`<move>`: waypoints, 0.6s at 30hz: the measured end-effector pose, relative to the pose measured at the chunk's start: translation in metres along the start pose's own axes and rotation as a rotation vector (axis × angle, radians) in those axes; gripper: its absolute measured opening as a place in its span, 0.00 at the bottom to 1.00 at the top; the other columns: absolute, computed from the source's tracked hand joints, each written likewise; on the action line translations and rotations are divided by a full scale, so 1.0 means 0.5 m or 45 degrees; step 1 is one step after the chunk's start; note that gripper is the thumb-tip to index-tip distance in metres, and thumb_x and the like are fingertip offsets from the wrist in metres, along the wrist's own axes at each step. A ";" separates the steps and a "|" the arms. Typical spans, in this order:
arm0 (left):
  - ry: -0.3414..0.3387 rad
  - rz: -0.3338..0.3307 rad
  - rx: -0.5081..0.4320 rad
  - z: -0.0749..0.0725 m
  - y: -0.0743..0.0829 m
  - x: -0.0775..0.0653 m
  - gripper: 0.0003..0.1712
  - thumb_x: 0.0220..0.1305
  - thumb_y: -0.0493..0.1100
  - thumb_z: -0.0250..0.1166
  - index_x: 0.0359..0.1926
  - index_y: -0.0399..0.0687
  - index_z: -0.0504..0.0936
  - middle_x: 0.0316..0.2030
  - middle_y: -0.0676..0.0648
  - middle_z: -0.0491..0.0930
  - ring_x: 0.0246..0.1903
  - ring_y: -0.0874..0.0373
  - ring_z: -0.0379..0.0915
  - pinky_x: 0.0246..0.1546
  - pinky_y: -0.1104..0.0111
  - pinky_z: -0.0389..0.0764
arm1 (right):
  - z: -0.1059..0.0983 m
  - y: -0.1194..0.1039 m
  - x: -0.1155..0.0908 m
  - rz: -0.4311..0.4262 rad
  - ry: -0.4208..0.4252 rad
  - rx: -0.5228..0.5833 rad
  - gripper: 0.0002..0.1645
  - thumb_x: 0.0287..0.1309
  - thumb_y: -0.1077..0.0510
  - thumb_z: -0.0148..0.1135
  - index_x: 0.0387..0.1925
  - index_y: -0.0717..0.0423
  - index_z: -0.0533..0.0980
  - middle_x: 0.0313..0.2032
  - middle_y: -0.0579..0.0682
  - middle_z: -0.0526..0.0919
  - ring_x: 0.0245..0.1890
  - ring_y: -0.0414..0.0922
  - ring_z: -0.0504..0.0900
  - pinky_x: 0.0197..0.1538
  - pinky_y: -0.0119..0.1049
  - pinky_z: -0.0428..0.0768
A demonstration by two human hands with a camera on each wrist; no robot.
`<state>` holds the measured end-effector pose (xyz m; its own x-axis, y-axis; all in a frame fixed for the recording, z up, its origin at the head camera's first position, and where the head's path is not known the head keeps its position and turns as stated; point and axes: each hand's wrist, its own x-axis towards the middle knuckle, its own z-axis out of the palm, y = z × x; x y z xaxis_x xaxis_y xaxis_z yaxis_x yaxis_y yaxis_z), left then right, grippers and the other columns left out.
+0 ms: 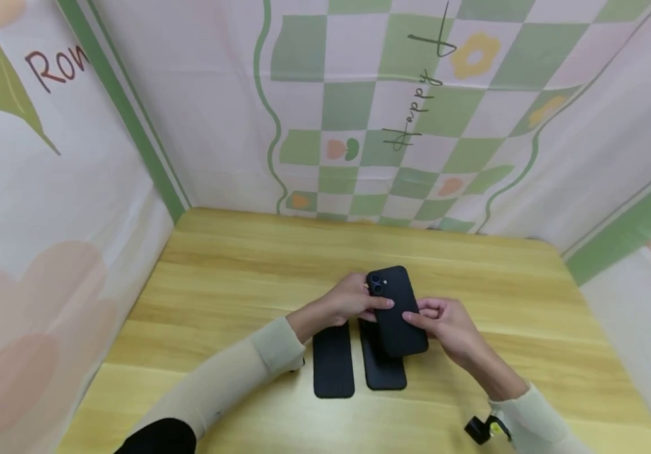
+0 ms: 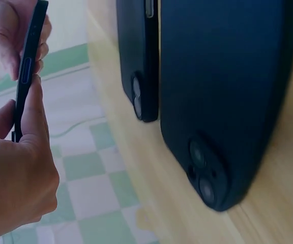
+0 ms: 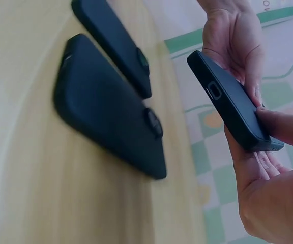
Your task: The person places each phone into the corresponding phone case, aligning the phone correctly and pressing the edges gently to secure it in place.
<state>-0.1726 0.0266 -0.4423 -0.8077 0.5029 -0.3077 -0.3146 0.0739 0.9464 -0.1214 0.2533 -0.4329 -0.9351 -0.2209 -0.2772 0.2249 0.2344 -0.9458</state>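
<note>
Both hands hold a black phone (image 1: 402, 315) in a matte case above the table, its camera side facing up. My left hand (image 1: 351, 299) pinches it near the camera corner, thumb on the back. My right hand (image 1: 453, 328) grips the opposite long edge, thumb on the back and fingers beneath. In the right wrist view the case's end cutout (image 3: 214, 90) shows. Below lie two more black phones, cameras at their far ends: a left phone (image 1: 334, 362) and a right phone (image 1: 385, 375), the latter partly hidden by the held one.
The light wooden table (image 1: 234, 252) meets a patterned cloth backdrop (image 1: 348, 107) at its far edge, with cloth walls at both sides. A small black device (image 1: 477, 430) sits by the right sleeve (image 1: 535, 419).
</note>
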 end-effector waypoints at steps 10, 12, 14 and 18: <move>0.024 -0.087 0.116 0.076 -0.013 0.046 0.10 0.65 0.34 0.76 0.44 0.42 0.84 0.33 0.48 0.86 0.26 0.58 0.84 0.40 0.54 0.91 | -0.051 0.052 -0.028 0.110 0.056 0.053 0.10 0.70 0.64 0.68 0.46 0.68 0.80 0.35 0.47 0.92 0.37 0.39 0.90 0.42 0.36 0.90; 0.043 -0.121 0.159 0.091 -0.014 0.051 0.09 0.64 0.34 0.76 0.41 0.43 0.84 0.32 0.49 0.85 0.24 0.57 0.83 0.39 0.55 0.91 | -0.057 0.064 -0.032 0.139 0.067 0.064 0.10 0.70 0.64 0.68 0.47 0.68 0.79 0.35 0.47 0.92 0.38 0.39 0.91 0.42 0.37 0.90; 0.060 -0.158 0.198 0.103 -0.016 0.054 0.09 0.64 0.34 0.77 0.39 0.42 0.83 0.31 0.48 0.84 0.23 0.57 0.82 0.38 0.55 0.91 | -0.062 0.076 -0.036 0.162 0.070 0.064 0.10 0.70 0.64 0.68 0.47 0.68 0.80 0.36 0.47 0.92 0.38 0.40 0.91 0.42 0.36 0.90; 0.053 -0.200 0.260 0.119 -0.019 0.056 0.09 0.64 0.34 0.77 0.38 0.41 0.82 0.30 0.47 0.84 0.21 0.56 0.80 0.37 0.56 0.91 | -0.067 0.094 -0.042 0.185 0.076 0.035 0.10 0.69 0.64 0.69 0.46 0.68 0.80 0.35 0.48 0.92 0.37 0.40 0.91 0.41 0.37 0.90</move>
<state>-0.1627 0.0910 -0.4540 -0.7782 0.4360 -0.4520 -0.3339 0.3223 0.8858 -0.1002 0.3009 -0.4659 -0.9067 -0.1296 -0.4014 0.3654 0.2338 -0.9010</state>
